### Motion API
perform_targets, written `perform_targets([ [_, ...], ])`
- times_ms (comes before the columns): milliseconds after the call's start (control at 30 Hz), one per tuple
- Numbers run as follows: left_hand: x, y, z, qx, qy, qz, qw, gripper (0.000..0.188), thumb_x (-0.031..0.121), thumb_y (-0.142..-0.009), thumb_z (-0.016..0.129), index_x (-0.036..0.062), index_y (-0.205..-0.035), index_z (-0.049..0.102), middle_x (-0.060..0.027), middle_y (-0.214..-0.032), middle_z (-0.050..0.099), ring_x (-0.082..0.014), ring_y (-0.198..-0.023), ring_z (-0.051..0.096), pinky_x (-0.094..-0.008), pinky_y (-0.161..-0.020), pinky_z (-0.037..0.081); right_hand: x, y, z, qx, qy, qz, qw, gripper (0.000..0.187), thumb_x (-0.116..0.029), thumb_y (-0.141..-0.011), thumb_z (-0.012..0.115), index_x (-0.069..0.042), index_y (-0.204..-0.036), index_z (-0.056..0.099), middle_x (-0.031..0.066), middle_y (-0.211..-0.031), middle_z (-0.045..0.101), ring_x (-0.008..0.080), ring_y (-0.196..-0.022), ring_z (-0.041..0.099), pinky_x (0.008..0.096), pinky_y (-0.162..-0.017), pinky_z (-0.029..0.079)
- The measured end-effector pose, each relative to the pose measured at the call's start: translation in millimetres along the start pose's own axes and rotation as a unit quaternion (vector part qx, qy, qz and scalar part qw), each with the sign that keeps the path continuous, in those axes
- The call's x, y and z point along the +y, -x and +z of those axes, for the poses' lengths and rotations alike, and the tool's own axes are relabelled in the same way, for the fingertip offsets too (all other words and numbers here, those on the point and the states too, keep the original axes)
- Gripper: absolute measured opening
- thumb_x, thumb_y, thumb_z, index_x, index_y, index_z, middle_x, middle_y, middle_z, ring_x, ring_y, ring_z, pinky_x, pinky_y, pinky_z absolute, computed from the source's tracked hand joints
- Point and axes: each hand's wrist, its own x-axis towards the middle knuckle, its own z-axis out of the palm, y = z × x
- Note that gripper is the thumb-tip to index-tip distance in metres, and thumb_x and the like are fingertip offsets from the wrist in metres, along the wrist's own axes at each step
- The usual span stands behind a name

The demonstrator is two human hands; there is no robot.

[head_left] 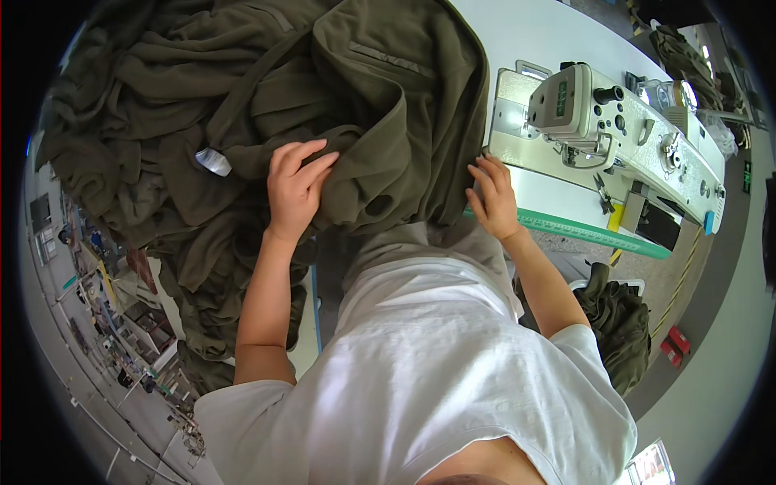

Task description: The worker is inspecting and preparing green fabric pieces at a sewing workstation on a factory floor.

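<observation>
- Your one view sits on your head and looks steeply down past your white shirt [453,380].
- It is close: your forearms enter from the lower edge and reach up-frame.
- The white table [558,48] and sewing machine [622,129] lie ahead, upper right.
- Fisheye bending curves edges near the dark rim.

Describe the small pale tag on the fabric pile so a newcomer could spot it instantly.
Start at the big heap of olive-green garments that fills the upper left, beside the white sewing machine. Find the left hand resting on the cloth; the tag lies just to its left. It is a small, shiny, silvery-white label, the only pale patch on the dark green fabric.
</observation>
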Motion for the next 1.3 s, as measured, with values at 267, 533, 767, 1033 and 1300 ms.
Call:
perform_targets([
  [267, -25.9, 0.2, 36.6, 0.159, 0.265, -0.287, 0.907, 0.010, 0.008, -0.087, 0.062, -0.0018, -0.088, 0.063, -0.0001, -0.081, 0.059, -0.0086, -0.074, 0.052, -0.0203, -0.068, 0.041, 10.3, 13.1, 16.1, 0.038, -0.015, -0.011, 0.999, 0.025, -0.005, -0.076, 0.063, -0.002, -0.100, 0.060, 0.0156, -0.112, 0.054, 0.0357, -0.108, 0.052, 0.0454, -0.099, 0.039],
  [533, -14.3, -5.7, -55.3, 0.190, 0.457, 0.000, 0.869, 0.020, 0.012, -0.097, 0.042, -0.0020, -0.091, 0.053, -0.0044, -0.075, 0.045, -0.0176, -0.075, 0.045, -0.0335, -0.079, 0.043, 25.2, 47.8, 18.5, 0.168, -0.270, 0.042, 0.947, 0.013, -0.001, -0.084, 0.057, 0.001, -0.097, 0.057, 0.0140, -0.104, 0.056, 0.0260, -0.103, 0.055, 0.0355, -0.090, 0.043],
  [767, 64.4, 80.2, -82.9, -0.142, 0.229, -0.058, 0.961, 0.021, 0.020, -0.093, 0.049, 0.0029, -0.082, 0.054, -0.0010, -0.063, 0.042, -0.0134, -0.062, 0.040, -0.0275, -0.058, 0.031, 5.0, 112.7, 47.4, 0.187, -0.507, 0.111, 0.834, 0.015, 0.000, -0.089, 0.052, 0.000, -0.103, 0.054, 0.0082, -0.101, 0.057, 0.0175, -0.096, 0.055, 0.0290, -0.086, 0.043],
  [1033, 82.9, 145.5, 46.8, -0.353, -0.022, 0.096, 0.930, 0.006, 0.008, -0.078, 0.062, 0.0030, -0.079, 0.060, -0.0099, -0.075, 0.059, -0.0296, -0.072, 0.056, -0.0375, -0.065, 0.046, -14.3, 145.3, 83.8, 0.085, -0.521, 0.285, 0.800, 0.020, -0.007, -0.088, 0.060, -0.002, -0.107, 0.055, 0.0040, -0.103, 0.059, 0.0092, -0.093, 0.054, 0.0238, -0.084, 0.043],
  [1300, 111.5, 89.4, 157.6, -0.067, 0.086, 0.137, 0.985, 0.005, 0.008, -0.077, 0.065, 0.0052, -0.080, 0.062, -0.0076, -0.076, 0.060, -0.0259, -0.071, 0.058, -0.0362, -0.063, 0.047, -4.6, 130.8, 104.5, 0.070, -0.482, 0.255, 0.836, 0.017, -0.004, -0.085, 0.063, -0.001, -0.102, 0.060, 0.0009, -0.094, 0.063, 0.0070, -0.084, 0.057, 0.0213, -0.077, 0.045],
])
